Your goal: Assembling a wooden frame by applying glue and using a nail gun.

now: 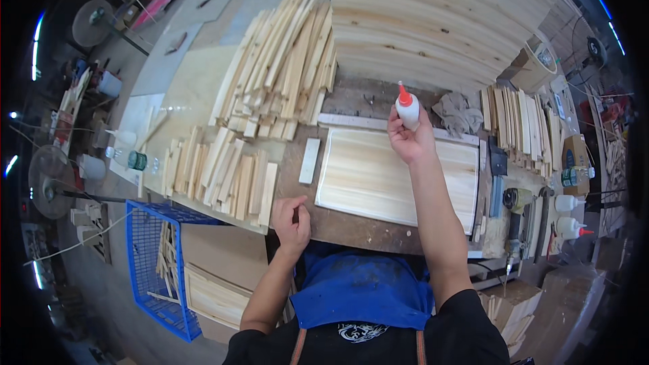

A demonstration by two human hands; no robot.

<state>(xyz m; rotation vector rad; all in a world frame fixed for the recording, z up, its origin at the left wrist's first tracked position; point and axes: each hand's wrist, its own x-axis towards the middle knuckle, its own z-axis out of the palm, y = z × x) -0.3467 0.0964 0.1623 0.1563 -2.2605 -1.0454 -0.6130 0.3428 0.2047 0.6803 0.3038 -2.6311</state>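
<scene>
My right hand (pixel 410 136) is wrapped round a white glue bottle (pixel 410 116), its red nozzle pointing up and away. Below that hand and forearm lies a pale rectangular wood panel (pixel 368 176), partly covered by the arm. A thin white line runs along the panel's edges. Near the bench's front edge, my left hand (pixel 292 226) is closed with its fingers curled, and nothing shows in it. Just left of it stand short wood strips (pixel 267 192) in a row. A small pale block (pixel 309 161) lies between the strips and the panel.
Long wood strips (pixel 280 61) are heaped at the far left. Wide boards (pixel 433 20) rise behind the panel, with a grey rag (pixel 458 113) nearby. More strips (pixel 520 125), a power drill (pixel 516 206) and glue bottles (pixel 571 228) are at right. A blue crate (pixel 159 263) stands lower left.
</scene>
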